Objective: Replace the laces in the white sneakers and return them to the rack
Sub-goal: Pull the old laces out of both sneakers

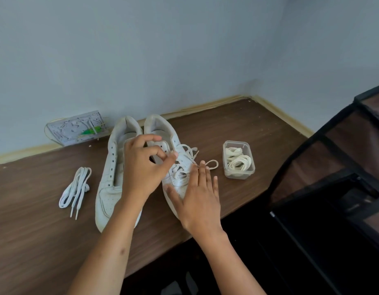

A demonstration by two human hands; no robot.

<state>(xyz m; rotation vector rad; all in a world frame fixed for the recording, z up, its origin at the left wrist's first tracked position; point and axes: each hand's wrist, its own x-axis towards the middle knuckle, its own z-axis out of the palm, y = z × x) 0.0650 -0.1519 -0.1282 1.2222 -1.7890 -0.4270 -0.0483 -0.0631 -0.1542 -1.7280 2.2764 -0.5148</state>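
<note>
Two hands work at the right sneaker (163,133): the left hand (141,167) pinches its lace (185,152) between curled fingers, and the right hand (197,199) lies flat, fingers straight, on the toe. Beside it on the surface (35,241) stands the unlaced left sneaker (112,167), its toe partly hidden by the forearm.

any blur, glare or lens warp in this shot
Head view: soft, even light with no glare; wide-angle warp bows the table edge; overall slightly soft, the left hand on the lace a little blurred, the right hand flat on the sneaker; area below the table is dark.
</note>
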